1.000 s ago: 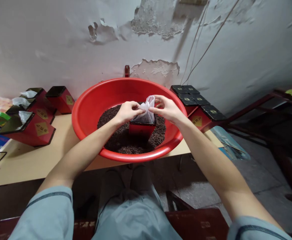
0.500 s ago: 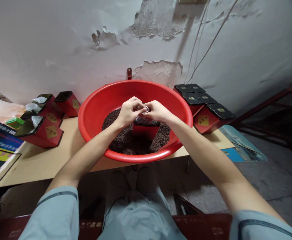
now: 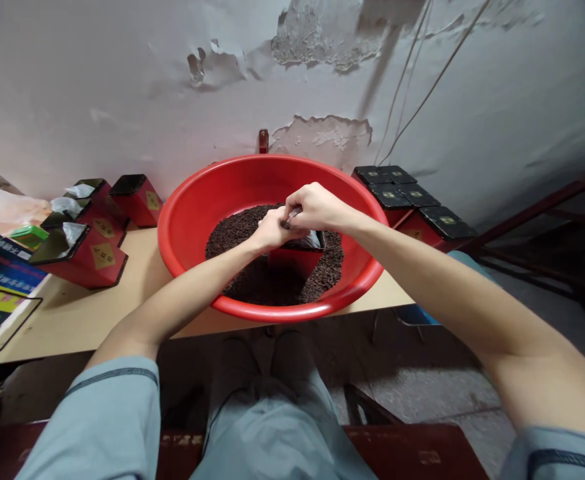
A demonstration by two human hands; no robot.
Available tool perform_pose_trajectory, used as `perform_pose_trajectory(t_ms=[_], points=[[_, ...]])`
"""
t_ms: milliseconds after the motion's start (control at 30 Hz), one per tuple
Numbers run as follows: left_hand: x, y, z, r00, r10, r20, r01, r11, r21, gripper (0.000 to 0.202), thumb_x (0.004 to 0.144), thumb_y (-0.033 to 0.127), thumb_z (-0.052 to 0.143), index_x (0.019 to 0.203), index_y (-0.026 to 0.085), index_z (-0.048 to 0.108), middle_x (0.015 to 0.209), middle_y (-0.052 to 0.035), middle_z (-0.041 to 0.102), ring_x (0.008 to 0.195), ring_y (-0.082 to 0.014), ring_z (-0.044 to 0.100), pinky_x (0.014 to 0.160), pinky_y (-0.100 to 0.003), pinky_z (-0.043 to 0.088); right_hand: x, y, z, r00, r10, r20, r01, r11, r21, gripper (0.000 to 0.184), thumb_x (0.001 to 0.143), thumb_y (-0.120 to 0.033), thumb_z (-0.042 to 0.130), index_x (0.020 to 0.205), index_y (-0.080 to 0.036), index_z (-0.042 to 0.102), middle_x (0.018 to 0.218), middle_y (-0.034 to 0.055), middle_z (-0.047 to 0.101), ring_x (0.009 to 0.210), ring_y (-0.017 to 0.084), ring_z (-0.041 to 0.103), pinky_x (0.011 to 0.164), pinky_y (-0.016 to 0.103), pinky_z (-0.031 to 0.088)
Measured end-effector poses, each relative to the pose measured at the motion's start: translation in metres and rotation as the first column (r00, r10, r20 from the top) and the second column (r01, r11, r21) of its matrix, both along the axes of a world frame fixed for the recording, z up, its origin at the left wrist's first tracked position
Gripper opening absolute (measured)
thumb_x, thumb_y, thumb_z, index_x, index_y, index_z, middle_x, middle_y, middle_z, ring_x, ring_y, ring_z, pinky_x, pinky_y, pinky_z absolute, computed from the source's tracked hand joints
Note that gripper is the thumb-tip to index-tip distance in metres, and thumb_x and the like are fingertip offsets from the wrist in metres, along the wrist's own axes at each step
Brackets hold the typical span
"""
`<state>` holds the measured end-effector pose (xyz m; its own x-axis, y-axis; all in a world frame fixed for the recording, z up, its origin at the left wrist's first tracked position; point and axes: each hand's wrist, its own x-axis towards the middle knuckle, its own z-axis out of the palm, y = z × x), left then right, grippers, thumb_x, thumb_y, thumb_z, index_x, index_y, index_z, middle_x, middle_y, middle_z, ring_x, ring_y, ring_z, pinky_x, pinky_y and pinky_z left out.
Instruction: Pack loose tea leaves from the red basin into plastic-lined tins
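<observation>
A red tin [image 3: 293, 264] with a dark rim stands among dark loose leaves [image 3: 229, 233], which look like tea, inside a large red plastic basin [image 3: 292, 312]. A clear plastic bag [image 3: 313, 239] lines the tin, and its upper part is gathered above the opening. My left hand [image 3: 273, 228] is closed on the gathered neck of the bag, just over the tin. Crossing above it, my right hand [image 3: 318, 205] pinches the bag's top end. The fingers partly hide the bag's neck.
Several red tins [image 3: 103, 256] stand at the left, some with plastic bags sticking out of them. Closed red tins [image 3: 442, 223] with black lids are grouped at the right. The basin rests on a pale table [image 3: 145, 267] against a peeling wall.
My right hand has risen and moved right, now above my left hand. My left hand has come lower, close over the tin's opening. The view has shifted slightly.
</observation>
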<state>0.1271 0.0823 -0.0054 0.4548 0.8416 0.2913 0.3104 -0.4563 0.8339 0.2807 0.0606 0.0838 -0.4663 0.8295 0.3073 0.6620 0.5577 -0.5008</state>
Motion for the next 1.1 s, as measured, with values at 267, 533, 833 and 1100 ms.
perform_pose_trajectory(t_ms=[267,533,833,1100], points=[[-0.005,0.001,0.007,0.964,-0.17,0.206,0.191,0.978,-0.084,0.043,0.07,0.047,0.088,0.099,0.015,0.08,0.103,-0.0043,0.08,0.107,-0.0281,0.07,0.099,-0.037,0.053,0.027,0.01,-0.012,0.95,0.266,-0.162,-0.274,0.961,-0.025,0.002,0.068,-0.022,0.079,0.066,-0.023,0.079,0.075,0.0026,0.073,0.069,0.018,0.065,0.069,0.031,0.051],[-0.016,0.006,0.013,0.944,-0.328,0.041,0.324,0.943,0.078,0.06,0.083,0.078,0.071,0.087,0.019,0.084,0.109,-0.0109,0.082,0.111,-0.0313,0.072,0.106,-0.043,0.052,0.045,0.003,-0.021,0.9,0.407,0.158,-0.429,0.892,0.145,0.022,0.092,-0.033,0.064,0.074,-0.026,0.073,0.089,0.0067,0.075,0.076,0.018,0.061,0.081,0.039,0.052],[-0.012,0.002,0.001,0.989,-0.143,-0.038,0.146,0.985,0.093,0.022,0.093,0.039,0.07,0.104,0.03,0.087,0.128,-0.0025,0.081,0.134,-0.0298,0.063,0.124,-0.049,0.04,0.036,-0.009,-0.024,0.885,-0.263,-0.385,0.058,0.881,-0.47,0.046,0.091,-0.068,0.07,0.083,-0.022,0.065,0.061,0.0054,0.064,0.051,0.019,0.06,0.047,0.032,0.05],[-0.012,0.004,0.004,0.965,-0.261,0.009,0.257,0.955,0.149,0.025,0.091,0.032,0.063,0.091,0.022,0.086,0.116,-0.0062,0.084,0.12,-0.0301,0.072,0.118,-0.046,0.046,0.011,-0.024,-0.031,0.91,-0.3,-0.285,0.149,0.88,-0.451,0.038,0.078,-0.034,0.087,0.068,-0.024,0.052,0.054,0.0015,0.063,0.047,0.018,0.061,0.045,0.03,0.048]])
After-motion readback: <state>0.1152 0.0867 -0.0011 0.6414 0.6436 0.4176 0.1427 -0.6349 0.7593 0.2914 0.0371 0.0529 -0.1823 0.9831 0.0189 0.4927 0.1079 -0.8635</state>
